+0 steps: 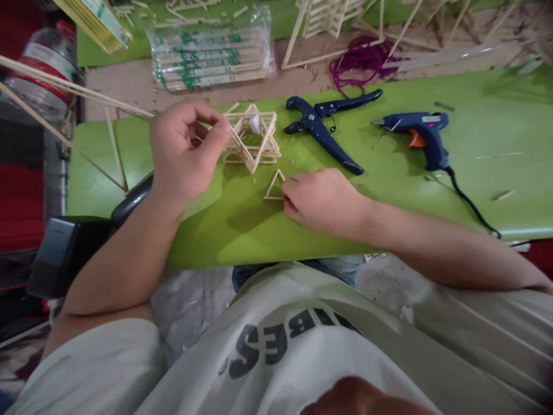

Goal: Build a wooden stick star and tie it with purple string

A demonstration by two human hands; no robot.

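My left hand (185,150) is at the left edge of a star-shaped stick frame (253,164), its thumb and forefinger pinched at one of the frame's corners. A small whitish lump (256,124) sits within the top of that frame. Lower and to the right, my right hand (326,202) has its fingers closed on the right side of a small stick triangle (272,187). The fingertips hide that corner of the triangle.
Blue cutters (317,124) lie right of the frame, with a blue glue gun (421,129) and its cord farther right. Behind are packaged sticks (211,55), purple cord (360,60) and stick structures (330,17). A bottle (47,63) stands far left.
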